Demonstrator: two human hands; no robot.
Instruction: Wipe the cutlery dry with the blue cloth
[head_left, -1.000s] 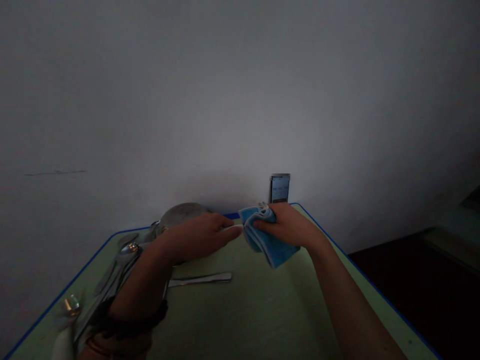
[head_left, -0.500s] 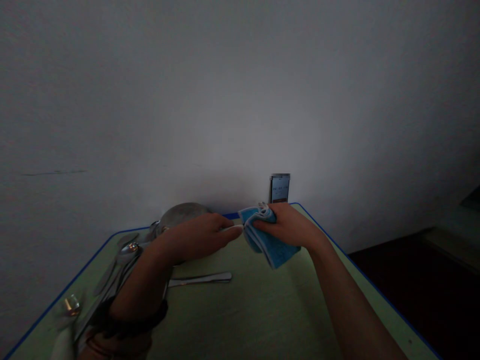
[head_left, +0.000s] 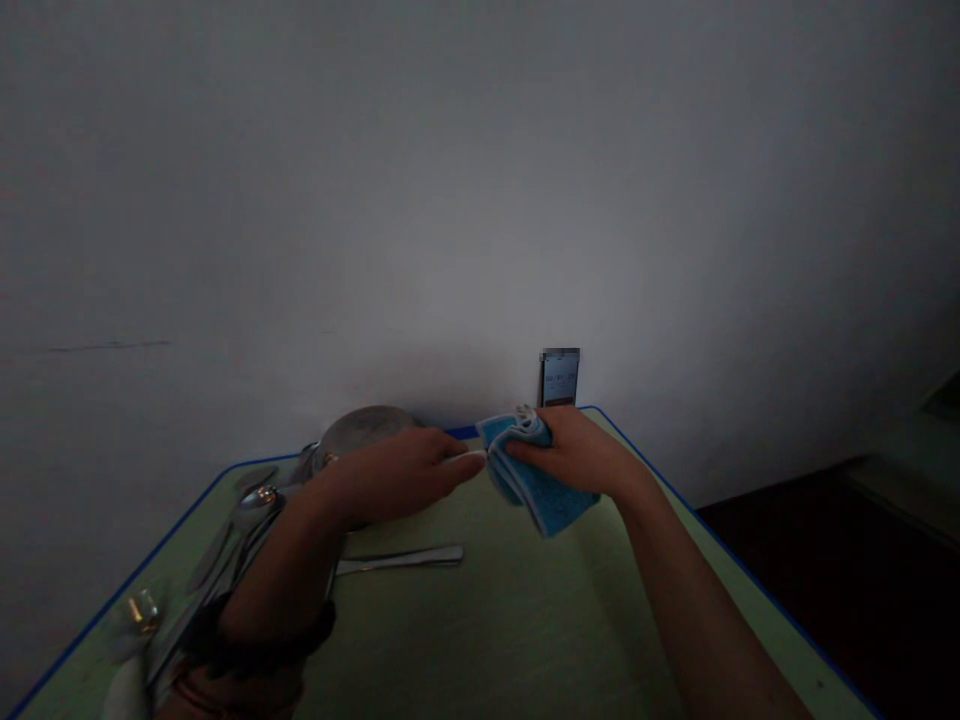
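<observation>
The left hand pinches a slim pale utensil above the table, its end meeting the blue cloth gripped by the right hand, presumably, I judge from my remote station, to steady it.

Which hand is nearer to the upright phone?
Right. The right hand, gripping the blue cloth, is just in front of the phone; the left hand is farther off, to its left.
</observation>
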